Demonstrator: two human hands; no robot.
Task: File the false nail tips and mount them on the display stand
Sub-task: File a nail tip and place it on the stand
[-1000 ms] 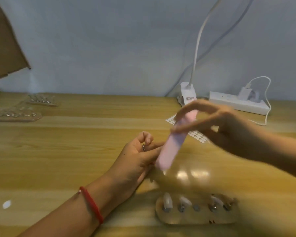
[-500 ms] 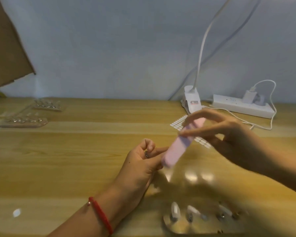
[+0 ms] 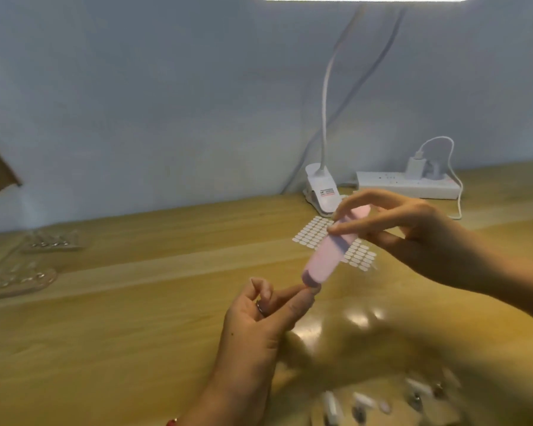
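My right hand point(image 3: 413, 238) grips the upper end of a pink nail file point(image 3: 330, 250), which slants down to the left. Its lower end meets the fingertips of my left hand point(image 3: 265, 318), where thumb and forefinger pinch something small; the nail tip itself is hidden behind the file and fingers. A clear display stand point(image 3: 391, 401) with a few nail tips mounted on it lies blurred at the bottom edge, below both hands.
A sheet of white adhesive tabs point(image 3: 317, 232) lies behind the file. A clip lamp point(image 3: 320, 192) and a white power strip point(image 3: 406, 182) stand at the back. Two more clear stands point(image 3: 16, 281) lie at the far left of the wooden table point(image 3: 136, 333).
The view has tilted up, so the stand has slid toward the bottom edge. The file has shifted slightly along my left fingertips; both hands keep their hold.
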